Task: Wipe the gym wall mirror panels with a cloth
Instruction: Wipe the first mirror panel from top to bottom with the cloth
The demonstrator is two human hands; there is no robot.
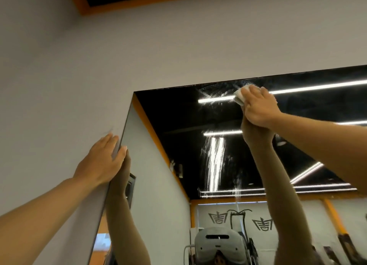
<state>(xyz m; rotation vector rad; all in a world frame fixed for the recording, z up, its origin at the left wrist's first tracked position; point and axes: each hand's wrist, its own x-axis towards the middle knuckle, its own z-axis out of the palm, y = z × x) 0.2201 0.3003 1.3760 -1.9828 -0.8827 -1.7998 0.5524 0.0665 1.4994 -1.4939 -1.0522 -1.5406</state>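
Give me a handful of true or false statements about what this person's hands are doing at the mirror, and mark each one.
1. The right hand presses a white cloth against the mirror near its top edge. True.
2. The left hand holds a spray bottle. False: it holds nothing and rests with straight fingers at the mirror's left edge, partly on the wall.
3. Wet streaks run down the glass below the cloth. True.
4. The cloth is at the bottom of the mirror. False: it is up by the top edge.
5. Both hands grip the cloth. False: only the right hand is on it.
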